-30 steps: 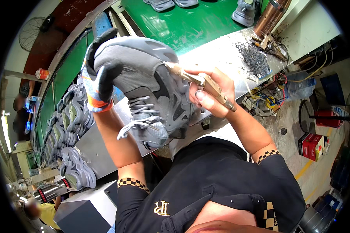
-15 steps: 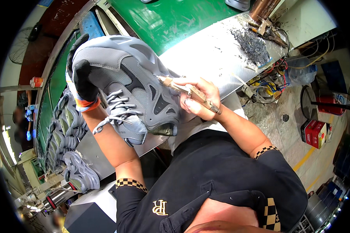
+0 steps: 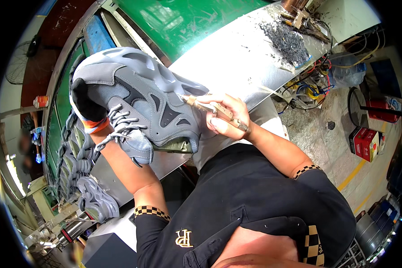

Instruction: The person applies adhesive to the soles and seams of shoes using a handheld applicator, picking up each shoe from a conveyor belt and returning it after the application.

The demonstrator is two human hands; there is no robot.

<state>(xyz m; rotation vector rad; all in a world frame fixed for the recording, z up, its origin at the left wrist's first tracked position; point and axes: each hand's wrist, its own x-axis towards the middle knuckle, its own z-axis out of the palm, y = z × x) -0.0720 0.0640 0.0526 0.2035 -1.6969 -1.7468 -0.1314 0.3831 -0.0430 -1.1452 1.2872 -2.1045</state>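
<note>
A grey sneaker [image 3: 140, 96] hangs in the air before me, turned on its side, its pale chunky sole facing away and its laces facing my left arm. My left hand [image 3: 85, 100], in a black glove with an orange and white cuff, is closed round the toe end. Bare, my right hand [image 3: 228, 117] grips a slim brass-coloured metal tool with a nozzle-like tip [image 3: 212, 108]. That tip points at the seam where upper and sole meet, close to the heel half; whether it touches I cannot tell.
A metal bench [image 3: 236, 58] with a patch of black scraps [image 3: 285, 44] lies beyond, beside a green conveyor belt [image 3: 187, 22]. Several sneakers [image 3: 71, 163] are lined up at the left, one sneaker [image 3: 97, 198] nearer. Cables [image 3: 310, 91] and a red box [image 3: 365, 144] are at the right.
The sneaker and my left hand have shifted left and slightly down, with the sneaker tilted a little. The tool's tip remains near the sole seam.
</note>
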